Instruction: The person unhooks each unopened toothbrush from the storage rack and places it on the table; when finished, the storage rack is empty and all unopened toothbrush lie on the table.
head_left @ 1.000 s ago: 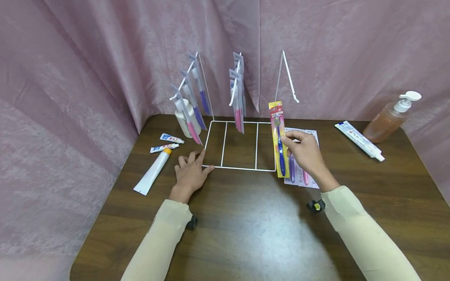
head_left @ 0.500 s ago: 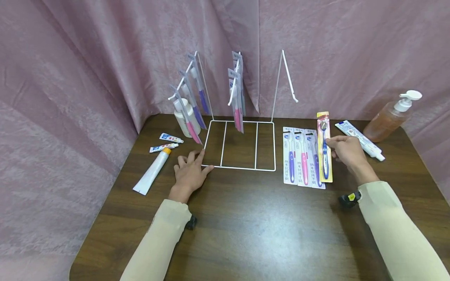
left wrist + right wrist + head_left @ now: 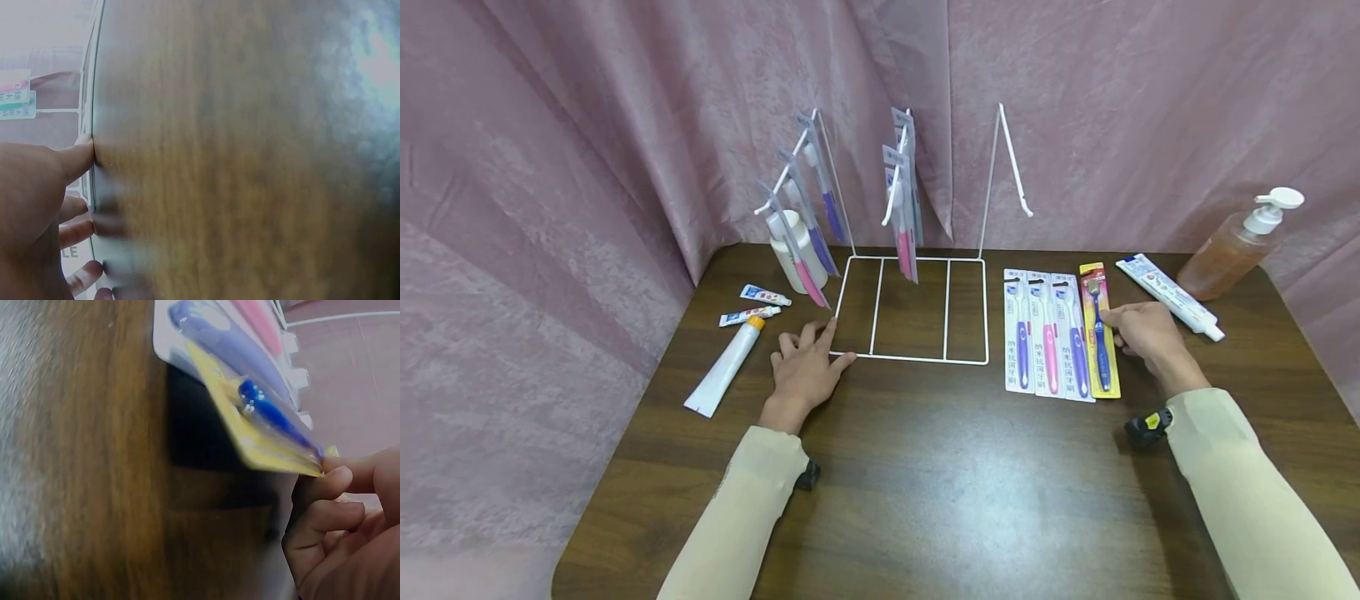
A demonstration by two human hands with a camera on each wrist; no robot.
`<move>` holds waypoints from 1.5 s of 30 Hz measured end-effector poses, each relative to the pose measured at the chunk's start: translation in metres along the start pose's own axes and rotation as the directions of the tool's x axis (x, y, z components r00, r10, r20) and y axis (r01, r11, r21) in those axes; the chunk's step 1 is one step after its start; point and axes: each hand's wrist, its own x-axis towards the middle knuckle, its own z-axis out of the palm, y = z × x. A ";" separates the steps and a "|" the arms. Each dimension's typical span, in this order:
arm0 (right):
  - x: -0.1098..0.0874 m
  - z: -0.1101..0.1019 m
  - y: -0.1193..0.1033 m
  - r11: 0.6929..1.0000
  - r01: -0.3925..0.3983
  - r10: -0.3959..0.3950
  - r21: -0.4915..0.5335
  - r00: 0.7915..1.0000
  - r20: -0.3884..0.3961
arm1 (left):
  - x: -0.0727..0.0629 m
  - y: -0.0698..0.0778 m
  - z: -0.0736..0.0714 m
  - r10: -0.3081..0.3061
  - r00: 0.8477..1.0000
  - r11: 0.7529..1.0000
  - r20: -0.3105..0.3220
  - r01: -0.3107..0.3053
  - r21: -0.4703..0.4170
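Observation:
In the head view my right hand [image 3: 1150, 335] pinches the right edge of a blue toothbrush in yellow packaging [image 3: 1101, 333]. The right wrist view shows this yellow pack [image 3: 250, 450] tilted, its edge between thumb and finger. Left of it, several toothbrushes in white packs [image 3: 1049, 333] lie side by side. My left hand [image 3: 805, 375] rests on the table with spread fingers, touching the front left corner of a white wire rack [image 3: 917, 359]. Packaged toothbrushes [image 3: 904, 208] hang on the rack's middle and left hooks; its right hook [image 3: 1013, 158] holds nothing.
On the left lie a white tube with a yellow cap [image 3: 727, 367] and two small toothpaste tubes [image 3: 765, 295]. A white bottle [image 3: 790, 258] stands behind the left hook. At right are a toothpaste tube [image 3: 1168, 296] and an amber pump bottle [image 3: 1221, 254]. A pink curtain [image 3: 1112, 125] hangs behind.
My right hand has carried the yellow-packed toothbrush rightward from in front of the rack and lowered it beside the white packs. My left hand has stayed at the rack's corner.

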 end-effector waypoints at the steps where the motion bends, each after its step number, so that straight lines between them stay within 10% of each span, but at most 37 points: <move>1: 0.000 0.000 0.000 1.000 -0.006 0.006 -0.006 1.000 0.003 | 0.000 0.000 0.000 0.001 1.000 1.000 -0.002 -0.001 -0.001; 45: -0.005 0.016 0.003 0.995 -0.078 0.063 -0.058 0.974 -0.217 | -0.006 0.005 -0.003 0.001 1.000 0.999 -0.025 0.000 0.037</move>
